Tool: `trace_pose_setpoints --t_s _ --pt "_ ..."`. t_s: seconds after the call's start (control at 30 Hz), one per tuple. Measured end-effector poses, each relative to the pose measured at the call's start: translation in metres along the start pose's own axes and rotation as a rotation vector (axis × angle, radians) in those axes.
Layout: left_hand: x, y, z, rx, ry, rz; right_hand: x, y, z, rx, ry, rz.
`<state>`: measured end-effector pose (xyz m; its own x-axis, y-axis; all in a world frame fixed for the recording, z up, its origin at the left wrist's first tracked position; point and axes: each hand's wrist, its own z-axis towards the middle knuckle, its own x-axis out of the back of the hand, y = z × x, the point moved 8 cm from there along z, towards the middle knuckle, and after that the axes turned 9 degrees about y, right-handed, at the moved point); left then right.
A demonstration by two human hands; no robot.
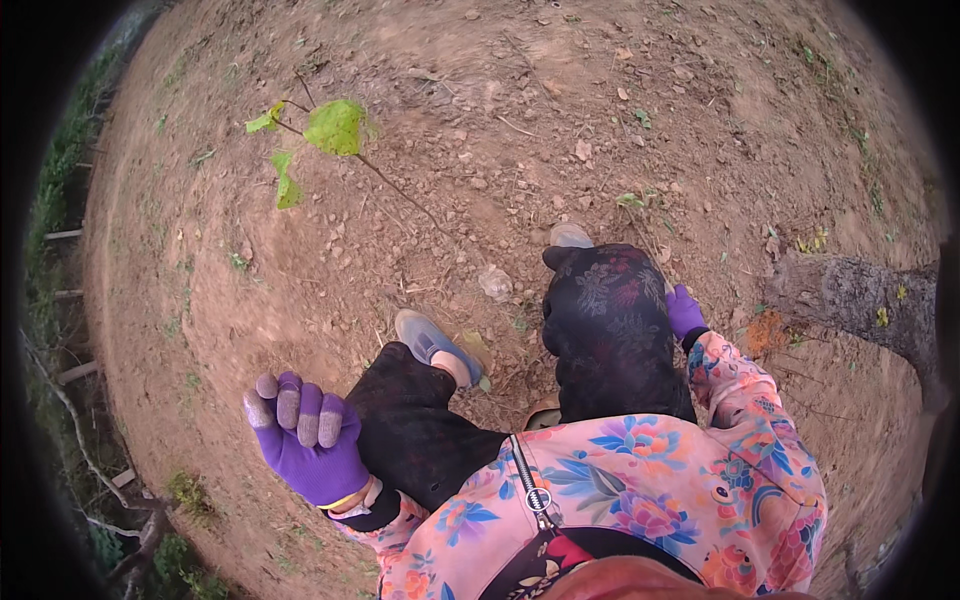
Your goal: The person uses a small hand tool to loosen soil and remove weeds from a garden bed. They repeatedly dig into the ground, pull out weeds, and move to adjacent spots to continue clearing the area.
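Note:
My left hand, in a purple glove with grey fingertips, is raised at the lower left beside my left knee. Its fingers are curled towards the palm, and nothing shows in them. Beyond my right knee is my right hand, also purple-gloved and partly hidden by the dark trouser leg. A thin stem runs along the ground towards its fingers; whether they grip it cannot be told. A slender sapling with a few green leaves rises from the reddish soil in front of me.
A tree trunk stands at the right. Between my feet lies a crumpled, clear piece of plastic. My blue-grey shoe is on loose soil with clods and dry leaves. Bare branches and greenery edge the far left.

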<state>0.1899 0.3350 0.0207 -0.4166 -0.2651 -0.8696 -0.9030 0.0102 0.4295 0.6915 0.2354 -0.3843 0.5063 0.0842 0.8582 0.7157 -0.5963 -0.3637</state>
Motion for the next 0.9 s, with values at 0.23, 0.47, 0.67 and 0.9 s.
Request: trace_pose_setpoints --t_s 0.23,0.47,0.67,0.9 --pt "-0.002 -0.001 0.023 -0.040 0.122 0.064 0.014 -0.224 0.172 0.282 -0.044 0.016" --pt "0.022 0.003 0.045 -0.038 0.287 0.071 0.001 -0.428 0.305 0.395 0.182 0.193" --pt "0.022 -0.001 0.066 -0.002 0.362 0.043 -0.062 -0.515 0.327 0.770 0.150 -0.077" --pt "0.018 0.000 0.071 0.011 0.357 0.094 -0.082 -0.489 0.328 0.571 -0.086 0.093"
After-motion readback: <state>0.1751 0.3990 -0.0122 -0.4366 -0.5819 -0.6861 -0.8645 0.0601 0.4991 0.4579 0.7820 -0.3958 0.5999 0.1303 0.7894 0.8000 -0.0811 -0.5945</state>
